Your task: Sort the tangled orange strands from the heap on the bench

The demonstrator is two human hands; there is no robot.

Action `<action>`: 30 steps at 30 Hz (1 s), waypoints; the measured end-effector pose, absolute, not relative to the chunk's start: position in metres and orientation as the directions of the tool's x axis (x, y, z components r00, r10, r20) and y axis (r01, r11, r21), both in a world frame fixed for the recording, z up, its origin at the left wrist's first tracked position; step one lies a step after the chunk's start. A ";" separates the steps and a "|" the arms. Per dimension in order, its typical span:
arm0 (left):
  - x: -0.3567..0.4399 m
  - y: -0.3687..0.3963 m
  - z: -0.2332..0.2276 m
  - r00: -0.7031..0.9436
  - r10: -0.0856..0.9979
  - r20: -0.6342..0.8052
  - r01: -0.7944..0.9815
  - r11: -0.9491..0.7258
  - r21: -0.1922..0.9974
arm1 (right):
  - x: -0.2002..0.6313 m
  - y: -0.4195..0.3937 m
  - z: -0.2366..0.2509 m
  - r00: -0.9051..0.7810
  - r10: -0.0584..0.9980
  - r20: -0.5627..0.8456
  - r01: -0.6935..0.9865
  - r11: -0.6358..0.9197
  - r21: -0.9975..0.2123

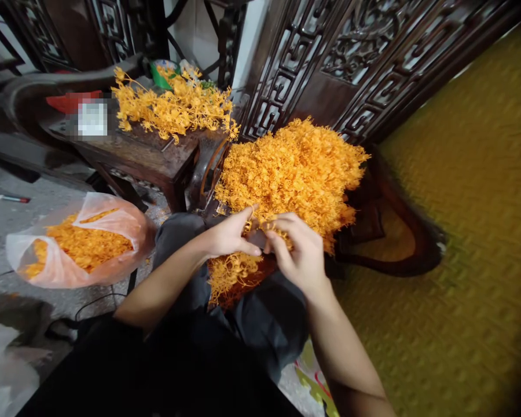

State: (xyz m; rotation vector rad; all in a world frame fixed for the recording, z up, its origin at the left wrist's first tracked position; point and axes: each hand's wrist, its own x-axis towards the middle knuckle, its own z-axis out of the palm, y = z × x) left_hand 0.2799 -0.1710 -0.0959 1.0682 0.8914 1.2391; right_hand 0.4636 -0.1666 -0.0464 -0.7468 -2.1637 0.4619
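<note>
Ctr frame: my L hand, digits apart – my R hand pinching orange sprigs – fluffy orange pile just above.

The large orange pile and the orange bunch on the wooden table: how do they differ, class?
The large orange pile is much bigger than the orange bunch. The pile is densely heaped; the bunch is looser, with thin stems showing. The pile sits just beyond the left hand and right hand; the bunch lies on the wooden table. Both are orange and frilly.
</note>
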 end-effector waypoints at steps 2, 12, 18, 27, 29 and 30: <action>0.283 -0.172 -0.090 0.303 0.951 -0.060 -0.373 0.176 0.911 | 0.454 -0.171 -0.060 -0.542 0.613 0.575 0.319 0.783 -0.534; 0.278 -0.166 -0.077 0.520 0.849 -0.098 -0.616 0.452 0.645 | 0.451 -0.166 -0.096 -0.247 0.776 0.580 0.097 0.615 -0.782; 0.292 -0.167 -0.073 0.266 0.952 -0.149 -0.580 0.281 0.765 | 0.455 -0.166 -0.107 -0.199 0.923 0.329 -0.203 0.289 -0.935; 0.306 -0.159 -0.086 -0.197 0.978 -0.064 -0.507 -0.046 0.861 | 0.455 -0.211 -0.096 -0.064 0.929 0.365 0.051 0.368 -0.928; 0.298 -0.149 -0.085 -0.369 0.926 -0.074 -0.550 -0.154 0.821 | 0.463 -0.226 -0.087 -0.111 0.898 0.425 -0.008 0.427 -0.904; 0.294 -0.146 -0.083 -0.412 0.908 -0.078 -0.567 -0.188 0.802 | 0.468 -0.225 -0.081 -0.132 0.878 0.459 -0.040 0.458 -0.888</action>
